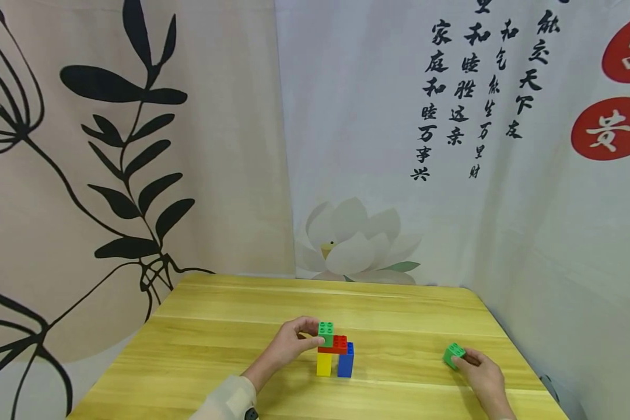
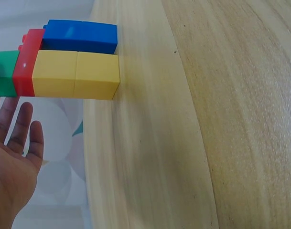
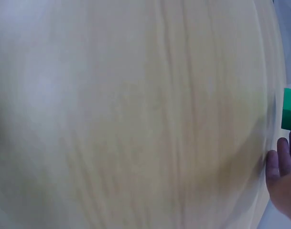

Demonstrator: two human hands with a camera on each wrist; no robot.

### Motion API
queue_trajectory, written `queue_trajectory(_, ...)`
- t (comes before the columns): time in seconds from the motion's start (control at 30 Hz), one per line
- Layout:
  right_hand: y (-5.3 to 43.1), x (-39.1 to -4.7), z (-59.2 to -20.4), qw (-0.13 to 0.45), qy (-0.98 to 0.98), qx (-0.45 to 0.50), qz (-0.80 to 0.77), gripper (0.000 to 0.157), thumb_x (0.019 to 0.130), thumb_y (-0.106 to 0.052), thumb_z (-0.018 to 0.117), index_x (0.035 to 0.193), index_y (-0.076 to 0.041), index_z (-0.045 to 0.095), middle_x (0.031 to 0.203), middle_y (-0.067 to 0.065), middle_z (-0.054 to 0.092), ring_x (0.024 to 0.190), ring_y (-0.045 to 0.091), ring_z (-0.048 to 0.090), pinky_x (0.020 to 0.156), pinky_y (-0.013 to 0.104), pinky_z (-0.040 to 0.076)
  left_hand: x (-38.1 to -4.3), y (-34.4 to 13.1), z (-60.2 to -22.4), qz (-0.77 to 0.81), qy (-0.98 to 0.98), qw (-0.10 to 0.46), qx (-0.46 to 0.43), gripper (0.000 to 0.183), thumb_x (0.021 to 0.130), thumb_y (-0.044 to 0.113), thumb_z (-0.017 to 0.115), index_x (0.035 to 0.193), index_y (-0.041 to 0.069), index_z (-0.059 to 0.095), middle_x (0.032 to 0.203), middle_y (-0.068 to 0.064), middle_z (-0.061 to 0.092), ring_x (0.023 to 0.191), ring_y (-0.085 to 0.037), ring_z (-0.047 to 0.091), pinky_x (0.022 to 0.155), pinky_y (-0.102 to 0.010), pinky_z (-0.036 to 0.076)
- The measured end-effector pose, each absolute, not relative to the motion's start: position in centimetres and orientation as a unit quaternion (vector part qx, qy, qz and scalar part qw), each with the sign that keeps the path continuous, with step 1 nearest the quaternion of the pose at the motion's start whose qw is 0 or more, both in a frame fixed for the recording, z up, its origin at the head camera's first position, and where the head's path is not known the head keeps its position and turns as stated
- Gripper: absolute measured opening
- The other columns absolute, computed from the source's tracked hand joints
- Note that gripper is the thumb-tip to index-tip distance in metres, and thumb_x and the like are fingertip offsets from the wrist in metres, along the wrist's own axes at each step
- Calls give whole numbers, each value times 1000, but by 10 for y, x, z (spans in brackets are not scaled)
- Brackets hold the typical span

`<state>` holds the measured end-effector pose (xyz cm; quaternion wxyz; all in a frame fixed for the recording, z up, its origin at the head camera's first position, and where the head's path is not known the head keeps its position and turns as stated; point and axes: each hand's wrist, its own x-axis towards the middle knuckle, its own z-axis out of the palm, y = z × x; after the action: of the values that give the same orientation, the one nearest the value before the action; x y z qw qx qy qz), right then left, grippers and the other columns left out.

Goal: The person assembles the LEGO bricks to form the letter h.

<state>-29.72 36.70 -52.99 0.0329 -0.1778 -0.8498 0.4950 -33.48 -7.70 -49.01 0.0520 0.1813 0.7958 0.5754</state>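
A small bridge of toy bricks stands on the wooden table. Its legs are a yellow stack (image 1: 324, 365) and a blue stack (image 1: 346, 363), and a red brick (image 1: 340, 344) spans both. On the red brick's left end sits a green brick (image 1: 326, 329), which my left hand (image 1: 287, 343) pinches between thumb and fingers. In the left wrist view the yellow leg (image 2: 76, 74) shows a seam between two bricks. Off to the right, my right hand (image 1: 484, 376) grips another green brick (image 1: 453, 354) just above the table; only its edge shows in the right wrist view.
The wooden table (image 1: 231, 303) runs back to a printed cloth (image 1: 346, 146) with plants, a lotus and writing. The table's right edge lies not far beyond my right hand. A dark object (image 1: 548, 385) is partly visible past that edge.
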Motion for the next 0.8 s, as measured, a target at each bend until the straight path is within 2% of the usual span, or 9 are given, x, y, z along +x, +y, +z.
queue_trajectory(0.1, 363, -299, -527, 36, -851, -171, 495, 89, 87, -53, 68, 142, 11, 38, 142, 35, 44, 126, 48, 47, 90, 43, 53, -335, -77, -491, 575, 796, 52, 182, 38, 88, 36, 73, 119, 16, 65, 107, -3, 68, 99, -21, 60, 80, -27, 50)
queue_trajectory(0.23, 358, -302, -523, 36, -857, -160, 488, 84, 90, -51, 66, 142, 9, 39, 140, 33, 46, 125, 46, 49, 89, 42, 53, -337, -77, -492, 574, 797, 50, 182, 38, 88, 36, 73, 119, 16, 65, 107, -3, 68, 99, -21, 59, 80, -27, 50)
queue_trajectory(0.53, 340, -309, -515, 45, -853, -138, 501, 74, 93, -44, 64, 142, 6, 41, 137, 28, 50, 122, 39, 53, 84, 30, 55, -337, -76, -492, 579, 793, 48, 183, 37, 89, 34, 72, 119, 16, 65, 108, -3, 68, 99, -19, 59, 80, -26, 50)
queue_trajectory(0.8, 316, -313, -503, 45, -854, -113, 506, 70, 94, -41, 64, 142, 6, 43, 138, 27, 52, 124, 40, 52, 99, 46, 49, -336, -77, -491, 582, 790, 51, 183, 37, 88, 35, 73, 119, 16, 65, 107, -3, 67, 99, -22, 59, 81, -27, 49)
